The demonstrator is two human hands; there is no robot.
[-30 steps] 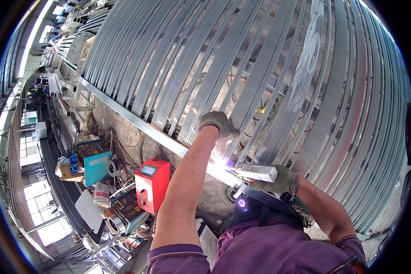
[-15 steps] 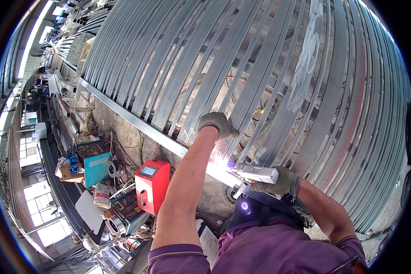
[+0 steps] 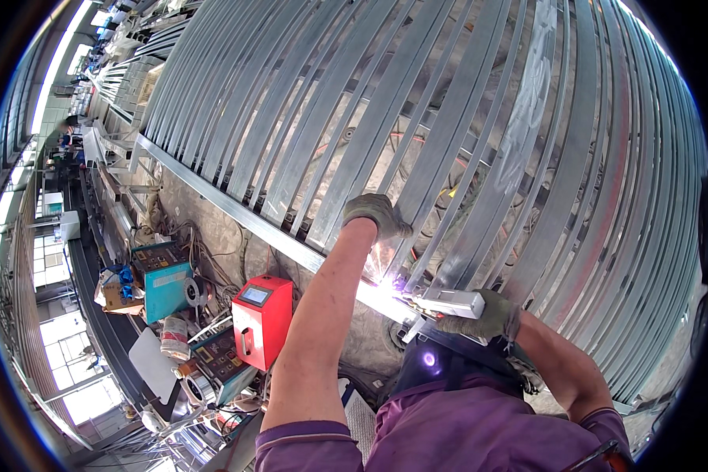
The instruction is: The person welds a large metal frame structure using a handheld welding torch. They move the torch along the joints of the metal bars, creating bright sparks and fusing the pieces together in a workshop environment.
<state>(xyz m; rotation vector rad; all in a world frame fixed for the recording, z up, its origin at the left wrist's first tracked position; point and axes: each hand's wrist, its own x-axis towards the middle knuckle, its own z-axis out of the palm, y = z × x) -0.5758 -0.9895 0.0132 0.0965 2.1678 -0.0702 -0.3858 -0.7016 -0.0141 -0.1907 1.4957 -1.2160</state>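
Note:
My left hand (image 3: 372, 216), in a grey-green work glove, is closed over a flat grey steel tube (image 3: 405, 211) near its lower end. In my right hand (image 3: 488, 316), also gloved, is a welding torch (image 3: 451, 303) with a boxy silver body, its tip pointing left. A bright white-violet arc (image 3: 387, 287) burns just beyond that tip, where the tube ends meet the long frame rail (image 3: 279, 238). Glare hides the joint itself and the torch's tip. Sparks show between the arc and my left hand.
Many parallel steel tubes (image 3: 322, 141) fill the far side, with gaps between them. Cables (image 3: 448, 193) lie on the floor underneath. At left stand a red box with a screen (image 3: 262, 322), a teal machine (image 3: 164, 275), wire spools (image 3: 197, 293) and tangled cables.
The torch and my right hand have shifted very slightly to the right, and the arc has moved a little with them. My left hand stays almost in place.

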